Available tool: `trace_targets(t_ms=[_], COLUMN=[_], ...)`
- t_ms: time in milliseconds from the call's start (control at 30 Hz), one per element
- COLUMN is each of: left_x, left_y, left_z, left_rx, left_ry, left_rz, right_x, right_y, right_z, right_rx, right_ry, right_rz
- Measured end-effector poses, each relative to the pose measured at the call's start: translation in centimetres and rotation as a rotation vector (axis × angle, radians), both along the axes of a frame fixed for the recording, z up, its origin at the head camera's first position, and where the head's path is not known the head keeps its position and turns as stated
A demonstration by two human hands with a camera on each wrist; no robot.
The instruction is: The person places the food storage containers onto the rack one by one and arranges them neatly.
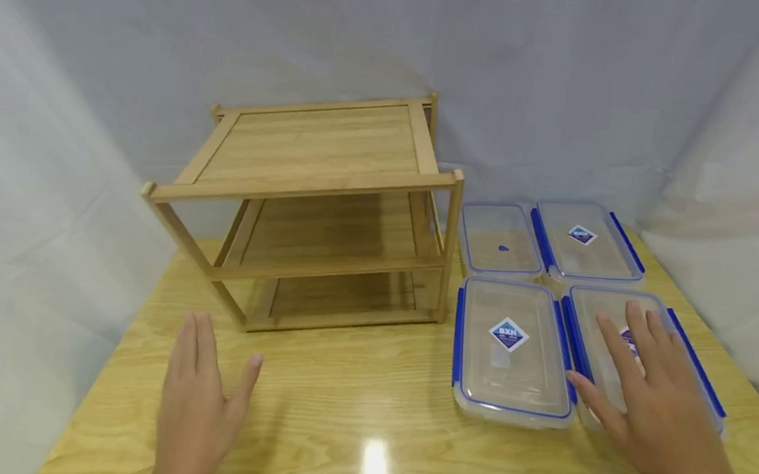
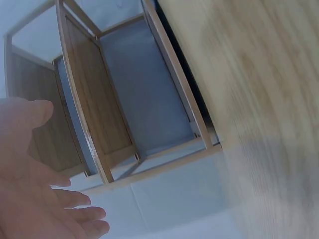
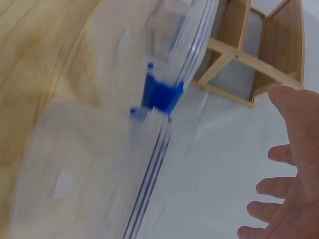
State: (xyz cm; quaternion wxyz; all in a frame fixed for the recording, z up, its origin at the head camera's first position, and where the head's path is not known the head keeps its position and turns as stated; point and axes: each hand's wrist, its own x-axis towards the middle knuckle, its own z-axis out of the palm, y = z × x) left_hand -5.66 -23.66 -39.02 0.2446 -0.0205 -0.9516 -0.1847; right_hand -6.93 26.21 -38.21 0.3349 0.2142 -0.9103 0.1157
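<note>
- Right hand (image 1: 649, 395): fingers straight and spread, released, grasping nothing; it lies over the lid of the near-right container (image 1: 688, 361), at the right of the desk (image 1: 354, 404). Whether the palm presses on the lid cannot be told.
- Left hand (image 1: 199, 393): flat and relaxed, fingers straight, grasping nothing, low over the bare desk in front of the wooden rack (image 1: 318, 211).
- Near-left container (image 1: 510, 349): clear, blue-clipped lid with a diamond label, just beside the one under the right hand.
- Far-right container (image 1: 584, 240): lidded and labelled, behind the near pair.
- Far-left container (image 1: 500, 238): clear, with a small blue spot inside, just beside the rack's right post.
- Wooden rack: three tiers, upright at the desk's rear centre, pale cloth (image 1: 562, 81) behind it.
</note>
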Motion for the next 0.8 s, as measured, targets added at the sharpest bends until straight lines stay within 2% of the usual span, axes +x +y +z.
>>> trace_targets(t_ms=[100,333,467,533,733,800], left_x=[-0.3,-1.5,-2.4,-2.8,-4.2,-4.7], left_y=[-0.6,-1.6,-2.1,-2.4,-3.3,-3.6], left_z=[0.2,0.9,1.1,1.3,1.7,1.8], left_rx=[0.045,0.141,0.215,0.263,0.415,0.465], left_ry=[0.006,-0.036,-0.054,-0.075,-0.175,-0.193], left_rz=[0.002,0.021,0.012,0.001,-0.007,-0.016], right_x=[-0.3,-0.8,-1.2,-1.3,-1.6,-1.9], right_y=[0.6,2.6,4.3,5.2,7.8,8.5], right_z=[0.1,0.5,0.6,0.6,0.1,-0.3], right_rx=[-0.021,-0.085,-0.105,-0.12,-0.152,-0.15], right_ry=[0.037,0.051,0.061,-0.005,-0.278,-0.322], right_rz=[-0.002,-0.023,-0.021,-0.044,-0.17,-0.197])
